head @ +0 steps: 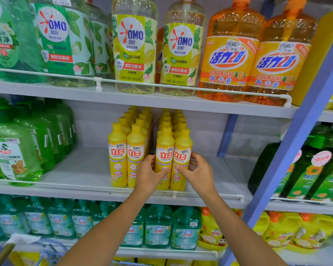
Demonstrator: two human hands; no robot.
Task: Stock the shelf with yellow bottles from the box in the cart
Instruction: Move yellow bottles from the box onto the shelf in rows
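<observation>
Several slim yellow bottles stand in rows on the middle shelf (75,169), running from front to back. My left hand (149,173) grips the front bottle of the third row (164,150), thumb across its lower label. My right hand (197,169) grips the front bottle of the fourth row (183,148), fingers round its right side. Both bottles stand upright on the shelf, side by side. To their left stand two more front yellow bottles (117,150). The cart (46,250) shows only at the bottom left, with yellow packs in it.
Green jugs (13,154) fill the shelf's left end. Large OMO and orange bottles (229,60) stand on the shelf above. Teal bottles (158,225) stand below. A blue upright post (288,160) bounds the bay on the right, with dark green bottles (315,169) beyond it.
</observation>
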